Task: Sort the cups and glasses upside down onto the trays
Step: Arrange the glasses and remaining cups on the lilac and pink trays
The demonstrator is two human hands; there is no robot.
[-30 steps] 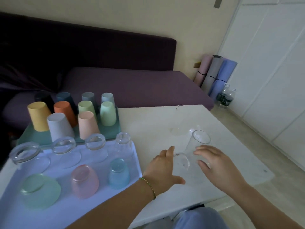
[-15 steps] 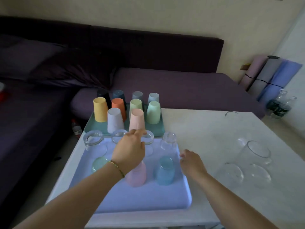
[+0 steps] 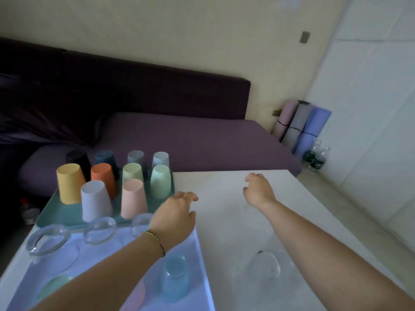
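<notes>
Left grip (image 3: pixel 177 212): positioned over the far right corner of the lavender tray (image 3: pixel 195 254). Fingers are loosely curled and hold nothing. A bracelet (image 3: pixel 155 240) is on the wrist.

Right grip (image 3: pixel 258 191): positioned above the white surface (image 3: pixel 224 232), at 3 o'clock from my left grip and apart from it. Fingers are loosely bent and hold nothing.

Teal tray (image 3: pixel 65 212): at 10 o'clock on the surface. It carries ten coloured cups (image 3: pixel 133 198), all upside down.

Lavender tray: at 8 o'clock, just beside the teal tray. It carries a row of inverted clear glasses (image 3: pixel 100 230), an inverted blue glass (image 3: pixel 175 277) and a green glass (image 3: pixel 52 287).

One loose clear glass (image 3: pixel 265 265) is on the surface at 5 o'clock, beside my right forearm. It is blurred, so I cannot tell which way up it stands.
</notes>
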